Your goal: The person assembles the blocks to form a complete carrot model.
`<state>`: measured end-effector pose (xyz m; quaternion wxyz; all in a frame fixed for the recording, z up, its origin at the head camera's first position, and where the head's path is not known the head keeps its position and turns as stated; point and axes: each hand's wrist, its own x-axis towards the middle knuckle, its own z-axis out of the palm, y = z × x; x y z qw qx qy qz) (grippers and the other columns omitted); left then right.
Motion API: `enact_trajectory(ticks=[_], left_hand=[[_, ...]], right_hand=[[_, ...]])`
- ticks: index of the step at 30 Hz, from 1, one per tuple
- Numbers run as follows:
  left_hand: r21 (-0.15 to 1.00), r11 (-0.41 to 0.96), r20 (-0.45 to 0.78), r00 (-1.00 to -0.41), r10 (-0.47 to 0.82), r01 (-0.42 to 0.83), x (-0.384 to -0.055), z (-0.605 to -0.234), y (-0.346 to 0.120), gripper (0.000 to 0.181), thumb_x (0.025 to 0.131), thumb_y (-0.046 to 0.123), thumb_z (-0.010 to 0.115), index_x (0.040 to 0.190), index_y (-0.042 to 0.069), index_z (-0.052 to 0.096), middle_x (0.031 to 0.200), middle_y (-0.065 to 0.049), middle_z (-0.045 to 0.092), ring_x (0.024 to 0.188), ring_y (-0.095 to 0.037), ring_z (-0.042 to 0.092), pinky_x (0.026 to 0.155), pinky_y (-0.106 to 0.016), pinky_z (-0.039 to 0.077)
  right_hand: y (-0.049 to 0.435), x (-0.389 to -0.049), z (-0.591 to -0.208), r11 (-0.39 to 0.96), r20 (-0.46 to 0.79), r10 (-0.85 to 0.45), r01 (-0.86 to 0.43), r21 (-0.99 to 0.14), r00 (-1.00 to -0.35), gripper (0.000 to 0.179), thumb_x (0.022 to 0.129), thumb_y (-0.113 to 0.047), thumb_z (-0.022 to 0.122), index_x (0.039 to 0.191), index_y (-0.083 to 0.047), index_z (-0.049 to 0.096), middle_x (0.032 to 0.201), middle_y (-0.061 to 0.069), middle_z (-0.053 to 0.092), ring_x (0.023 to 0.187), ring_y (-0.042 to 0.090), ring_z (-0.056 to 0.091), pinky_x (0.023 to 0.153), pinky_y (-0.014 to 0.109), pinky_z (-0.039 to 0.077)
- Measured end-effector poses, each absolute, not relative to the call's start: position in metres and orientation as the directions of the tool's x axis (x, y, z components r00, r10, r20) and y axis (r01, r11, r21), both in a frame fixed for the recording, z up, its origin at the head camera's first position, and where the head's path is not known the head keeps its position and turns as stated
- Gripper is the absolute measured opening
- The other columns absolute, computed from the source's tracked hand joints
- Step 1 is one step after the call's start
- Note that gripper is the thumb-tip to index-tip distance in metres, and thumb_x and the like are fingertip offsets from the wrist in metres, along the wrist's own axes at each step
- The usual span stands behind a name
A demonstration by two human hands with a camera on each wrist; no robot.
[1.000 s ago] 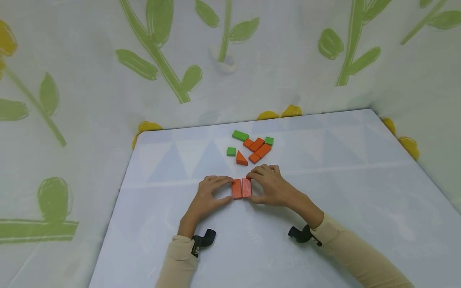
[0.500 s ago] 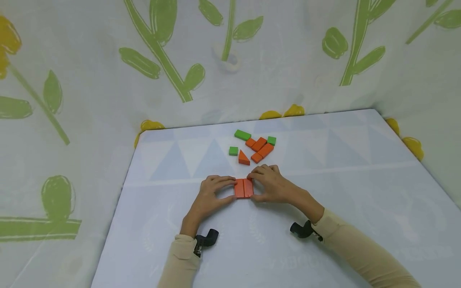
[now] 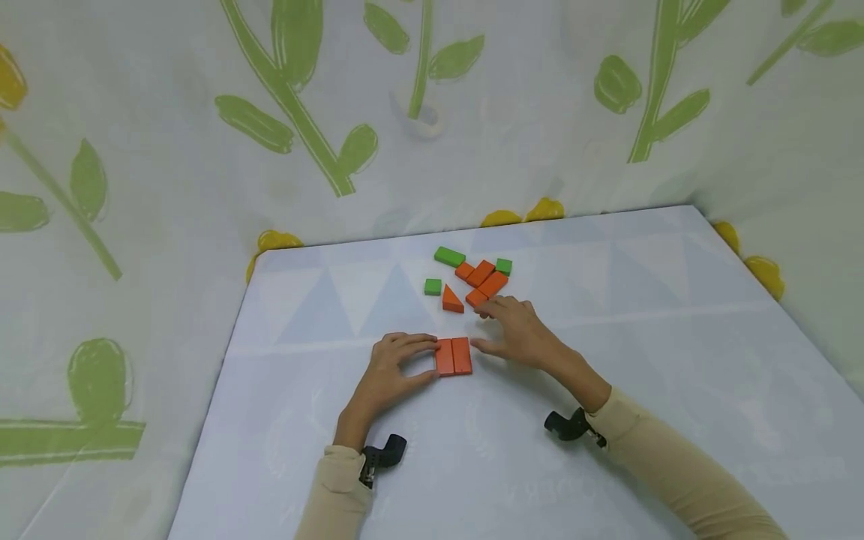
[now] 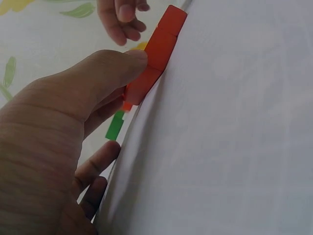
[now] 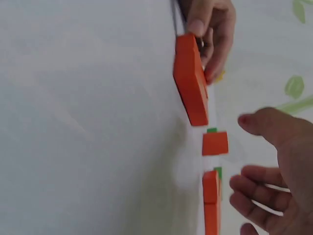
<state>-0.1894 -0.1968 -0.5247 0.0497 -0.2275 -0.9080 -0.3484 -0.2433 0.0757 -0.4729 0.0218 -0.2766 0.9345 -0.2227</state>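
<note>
A person's left hand (image 3: 386, 371) is pinching the left orange block (image 3: 445, 358) between thumb and fingers. The right orange block (image 3: 462, 356) is lying against it on the pale table (image 3: 472, 472). The right hand (image 3: 526, 337) is hovering to the right, grip loosely spread and empty, near the farther orange and green blocks (image 3: 481, 274).

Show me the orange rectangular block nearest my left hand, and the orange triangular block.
Orange rectangular block (image 3: 445, 358): head view, middle of its top face.
Orange triangular block (image 3: 450, 298): head view, on its top face.
</note>
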Motion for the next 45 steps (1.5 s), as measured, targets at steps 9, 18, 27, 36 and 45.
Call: enact_trajectory(ticks=[9, 18, 27, 36, 45], left_hand=[[0.623, 0.644, 0.239, -0.892, 0.383, 0.444, -0.190, -0.526, -0.199, 0.044, 0.087, 0.044, 0.076, 0.129, 0.033, 0.068, 0.134, 0.021, 0.058, 0.125, -0.015, 0.045, 0.106, -0.050, 0.030], [0.638, 0.638, 0.225, -0.897, 0.380, 0.431, -0.187, -0.527, -0.198, 0.044, 0.087, 0.044, 0.076, 0.129, 0.033, 0.067, 0.134, 0.021, 0.058, 0.125, -0.015, 0.044, 0.105, -0.050, 0.030], [0.624, 0.646, 0.239, -0.895, 0.377, 0.439, -0.186, -0.525, -0.197, 0.044, 0.087, 0.043, 0.076, 0.129, 0.032, 0.068, 0.134, 0.020, 0.059, 0.125, -0.016, 0.045, 0.105, -0.051, 0.030], [0.616, 0.658, 0.229, -0.897, 0.377, 0.433, -0.186, -0.523, -0.198, 0.045, 0.087, 0.043, 0.077, 0.129, 0.032, 0.068, 0.135, 0.020, 0.059, 0.124, -0.015, 0.045, 0.106, -0.050, 0.030], [0.607, 0.676, 0.208, -0.905, 0.371, 0.417, -0.185, -0.523, -0.199, 0.044, 0.088, 0.045, 0.075, 0.130, 0.034, 0.067, 0.135, 0.021, 0.058, 0.125, -0.013, 0.045, 0.107, -0.049, 0.030]], right_hand=[[0.085, -0.276, -0.467, 0.870, 0.146, -0.297, -0.330, -0.367, -0.944, 0.063, 0.086, -0.039, 0.078, 0.133, -0.001, 0.058, 0.128, 0.019, 0.057, 0.116, 0.036, 0.048, 0.094, 0.053, 0.037], [0.083, -0.297, -0.478, 0.915, 0.109, -0.251, -0.272, -0.298, -0.962, 0.067, 0.085, -0.042, 0.078, 0.132, 0.001, 0.059, 0.128, 0.020, 0.055, 0.119, 0.038, 0.045, 0.094, 0.055, 0.035], [0.085, -0.303, -0.487, 0.934, 0.110, -0.206, -0.229, -0.272, -0.972, 0.068, 0.085, -0.049, 0.076, 0.127, 0.002, 0.062, 0.125, 0.021, 0.055, 0.118, 0.039, 0.043, 0.094, 0.057, 0.035], [0.089, -0.308, -0.486, 0.932, 0.076, -0.203, -0.216, -0.292, -0.976, 0.066, 0.085, -0.047, 0.075, 0.124, 0.004, 0.063, 0.125, 0.024, 0.057, 0.116, 0.041, 0.045, 0.094, 0.057, 0.036], [0.097, -0.303, -0.478, 0.890, 0.043, -0.243, -0.240, -0.387, -0.969, 0.062, 0.081, -0.046, 0.079, 0.118, 0.002, 0.062, 0.122, 0.022, 0.056, 0.114, 0.039, 0.044, 0.095, 0.056, 0.032]])
